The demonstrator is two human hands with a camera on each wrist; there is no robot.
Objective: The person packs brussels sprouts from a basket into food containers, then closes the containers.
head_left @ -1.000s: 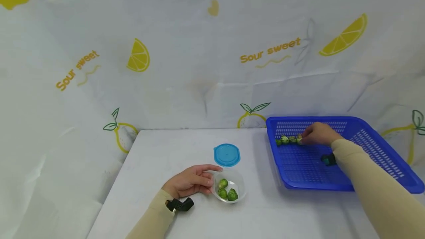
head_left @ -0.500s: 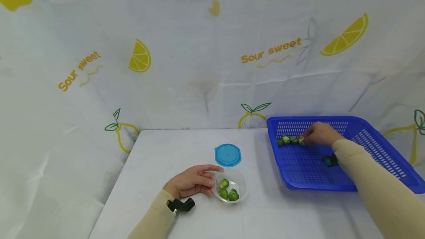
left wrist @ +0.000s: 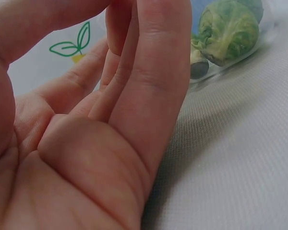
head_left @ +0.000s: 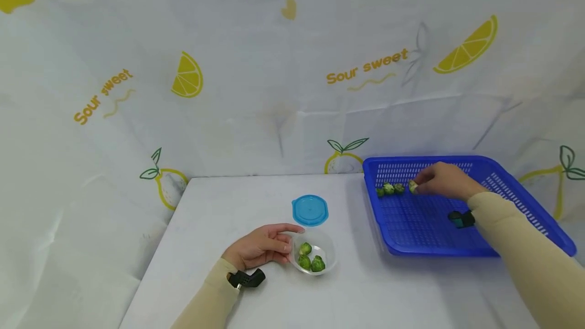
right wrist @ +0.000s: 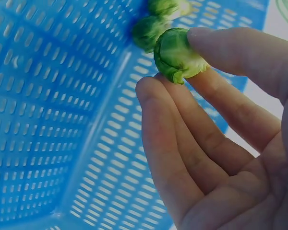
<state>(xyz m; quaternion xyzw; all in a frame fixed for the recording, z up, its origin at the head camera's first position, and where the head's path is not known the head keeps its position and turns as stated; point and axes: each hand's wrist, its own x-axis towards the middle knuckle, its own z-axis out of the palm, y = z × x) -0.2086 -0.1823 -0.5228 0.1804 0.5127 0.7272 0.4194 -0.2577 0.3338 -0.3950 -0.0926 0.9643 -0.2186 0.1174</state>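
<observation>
My right hand pinches a Brussels sprout between thumb and fingers, inside the blue plastic basket. Left of it, several other sprouts lie in a row along the basket's back wall. On the table, my left hand holds a clear plastic bowl by its left side, thumb and fingers at the rim. Three sprouts sit in that bowl. In the left wrist view the bowl's sprouts show beyond the fingers, and the grip on the rim is hidden there.
A blue round lid lies flat on the white table, just behind the bowl. The basket's raised slotted walls stand at the table's right side. A white cloth with lemon prints hangs behind the table.
My right hand has drawn the pinched sprout a little right and away from the row in the basket. The left hand stays at the bowl. The head view has shifted slightly.
</observation>
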